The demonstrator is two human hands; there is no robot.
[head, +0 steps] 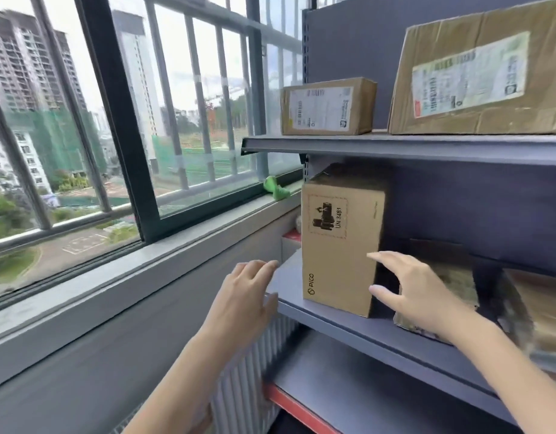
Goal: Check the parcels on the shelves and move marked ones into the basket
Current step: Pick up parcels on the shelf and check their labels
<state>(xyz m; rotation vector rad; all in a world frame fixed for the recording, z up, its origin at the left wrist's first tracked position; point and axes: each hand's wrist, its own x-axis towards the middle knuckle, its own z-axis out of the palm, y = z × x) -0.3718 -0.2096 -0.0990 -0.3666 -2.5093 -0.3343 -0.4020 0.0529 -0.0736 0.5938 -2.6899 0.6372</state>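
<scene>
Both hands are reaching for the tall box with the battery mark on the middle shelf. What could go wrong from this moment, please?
1. The upright PICO box stands tall near the middle shelf front edge; a one-sided push from the right hand might tip it off.
2. The left hand is not yet on the box, so a lift now could slip.
3. Pulling it out may drag the flat parcel beside it.

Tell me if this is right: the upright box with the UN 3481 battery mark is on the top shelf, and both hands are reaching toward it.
Not quite. The head view shows the upright box on the middle shelf, below the top shelf. The left hand and right hand do reach toward it, neither gripping.
</scene>
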